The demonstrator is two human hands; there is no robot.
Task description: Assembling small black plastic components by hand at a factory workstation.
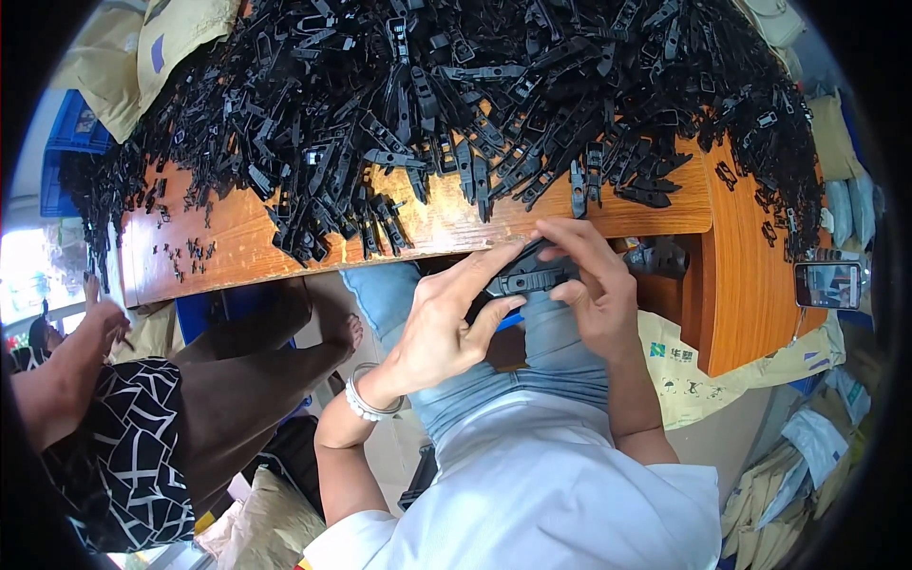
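Between my two hands, just off the front edge of the table and above my lap, is a long black plastic part (532, 281) with a hole in it. My left hand (456, 309) grips its left end with the thumb below and the fingers stretched along the top. At the other end, my right hand (598, 285) pinches it between thumb and fingers. Past my fingertips, a big heap of similar black plastic parts (408, 104) covers most of the wooden table (432, 237).
A person in a black-and-white patterned garment (138, 437) sits at the left, one hand (100, 318) near the table. A phone (828, 285) stands at the right end. Sacks (684, 366) lie at the right, and a blue crate (71, 133) stands at the far left.
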